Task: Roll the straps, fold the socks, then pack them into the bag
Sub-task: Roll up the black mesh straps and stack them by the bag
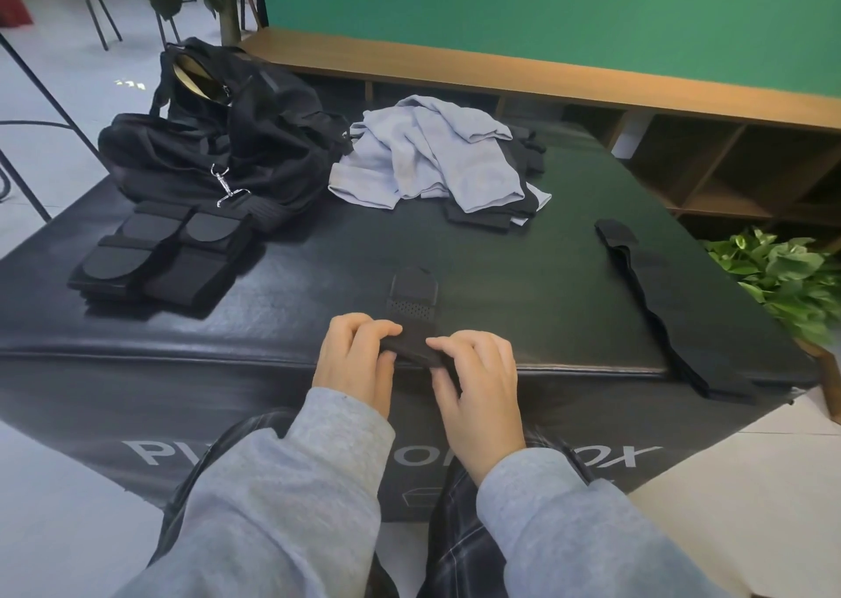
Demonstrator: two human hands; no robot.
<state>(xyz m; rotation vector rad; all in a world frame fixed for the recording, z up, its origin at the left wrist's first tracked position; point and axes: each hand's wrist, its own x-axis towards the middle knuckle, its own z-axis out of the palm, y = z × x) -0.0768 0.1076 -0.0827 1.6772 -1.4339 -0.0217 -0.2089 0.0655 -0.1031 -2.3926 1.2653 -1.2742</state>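
A black strap [413, 299] lies on the black padded box [523, 288], its near end rolled up at the front edge. My left hand [352, 365] and my right hand [478, 388] both pinch that roll between fingers and thumbs. Several rolled black straps [159, 256] sit in a block at the left. Another long black strap [655, 306] lies flat at the right. A heap of pale blue socks [432, 156] rests at the back middle, with dark socks [478, 217] under it. The black bag [218, 129] stands open at the back left.
A low wooden shelf unit [682, 151] runs behind the box under a green wall. A leafy plant [792, 274] stands at the right corner. Chair and table legs [27, 110] stand on the floor at the left. My knees sit against the box front.
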